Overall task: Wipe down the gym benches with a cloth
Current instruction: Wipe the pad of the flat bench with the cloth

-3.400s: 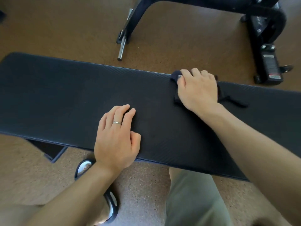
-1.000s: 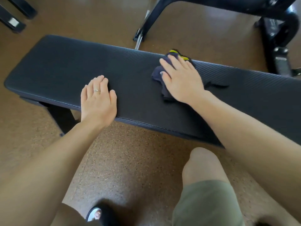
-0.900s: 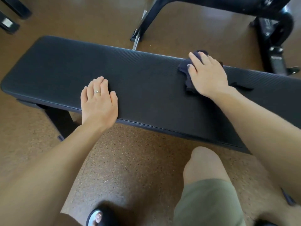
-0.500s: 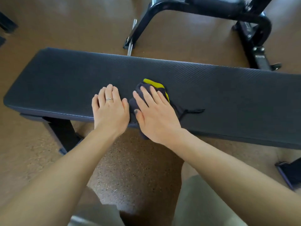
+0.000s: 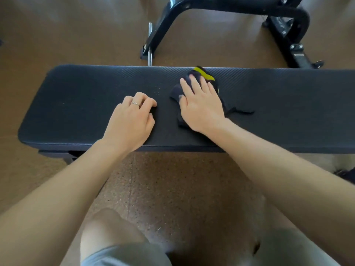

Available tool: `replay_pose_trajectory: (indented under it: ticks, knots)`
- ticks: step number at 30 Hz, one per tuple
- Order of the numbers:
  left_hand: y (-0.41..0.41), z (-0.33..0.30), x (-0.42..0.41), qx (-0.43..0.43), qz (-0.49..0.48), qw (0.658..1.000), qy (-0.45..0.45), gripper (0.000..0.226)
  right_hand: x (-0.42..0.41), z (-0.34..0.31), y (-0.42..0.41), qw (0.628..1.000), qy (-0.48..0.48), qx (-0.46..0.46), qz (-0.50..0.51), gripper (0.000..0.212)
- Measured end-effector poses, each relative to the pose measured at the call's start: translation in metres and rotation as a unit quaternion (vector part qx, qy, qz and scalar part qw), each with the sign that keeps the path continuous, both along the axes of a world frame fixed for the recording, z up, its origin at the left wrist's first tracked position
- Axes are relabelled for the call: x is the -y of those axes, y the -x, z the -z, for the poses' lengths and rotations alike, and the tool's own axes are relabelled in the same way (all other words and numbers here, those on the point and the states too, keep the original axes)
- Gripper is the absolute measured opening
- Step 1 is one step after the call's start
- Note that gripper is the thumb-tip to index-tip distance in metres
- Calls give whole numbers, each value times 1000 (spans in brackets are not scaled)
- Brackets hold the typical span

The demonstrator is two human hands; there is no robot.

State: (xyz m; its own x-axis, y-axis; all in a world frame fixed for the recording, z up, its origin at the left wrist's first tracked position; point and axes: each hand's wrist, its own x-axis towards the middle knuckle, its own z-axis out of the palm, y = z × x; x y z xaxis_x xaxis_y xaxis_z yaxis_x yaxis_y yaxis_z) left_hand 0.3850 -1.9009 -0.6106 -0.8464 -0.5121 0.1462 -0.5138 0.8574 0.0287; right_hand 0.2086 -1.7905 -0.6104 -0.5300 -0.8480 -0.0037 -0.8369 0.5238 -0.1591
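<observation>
A long black padded gym bench (image 5: 76, 104) runs across the view in front of me. On its top lies a dark cloth with a yellow stripe (image 5: 206, 75), bunched near the far edge, a loose thread trailing to the right. My right hand (image 5: 199, 104) presses flat on the cloth with straight, spread fingers. My left hand (image 5: 132, 120) rests on the bare pad just left of the cloth, fingers curled under, a ring on one finger, holding nothing.
Behind the bench stands a black machine frame (image 5: 165, 22) with a metal peg (image 5: 149, 45) near the floor and a second foot (image 5: 295, 52) at the right. My knees and grey shorts (image 5: 123, 254) are below, over brown speckled floor (image 5: 182, 189).
My right hand has slid the cloth from beside the left hand toward the bench's far edge. My left hand's fingers have gone from flat to curled. The view has shifted so the bench looks level.
</observation>
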Motion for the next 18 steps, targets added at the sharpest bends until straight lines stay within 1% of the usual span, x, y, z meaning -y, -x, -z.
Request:
replay_pose_trajectory:
  ticks: [3, 5, 7, 10, 12, 14, 16, 18]
  knots:
    - [-8, 1, 9, -43, -68, 996, -27, 24, -57, 1, -51, 998, 1, -20, -59, 60]
    - [-13, 5, 7, -68, -92, 992, -46, 23, -70, -1, -62, 997, -17, -14, -77, 60]
    - [-12, 8, 3, -67, -88, 993, -47, 22, -60, -4, -54, 997, -16, -15, -80, 61]
    - [-12, 8, 4, -67, -92, 992, -46, 27, -20, -1, -27, 997, -6, -23, -79, 64]
    - [-13, 9, 4, -70, -87, 993, -47, 31, 15, -1, -9, 999, -12, -18, -36, 61]
    - [-13, 9, 3, -72, -85, 992, -50, 30, 41, -3, -8, 1000, -18, 5, 18, 57]
    - [-13, 9, 4, -72, -88, 992, -57, 28, 38, -2, -23, 1000, -7, 7, 28, 58]
    - [-15, 10, 4, -71, -84, 992, -64, 26, 5, -1, -53, 1000, 4, -12, -14, 61]
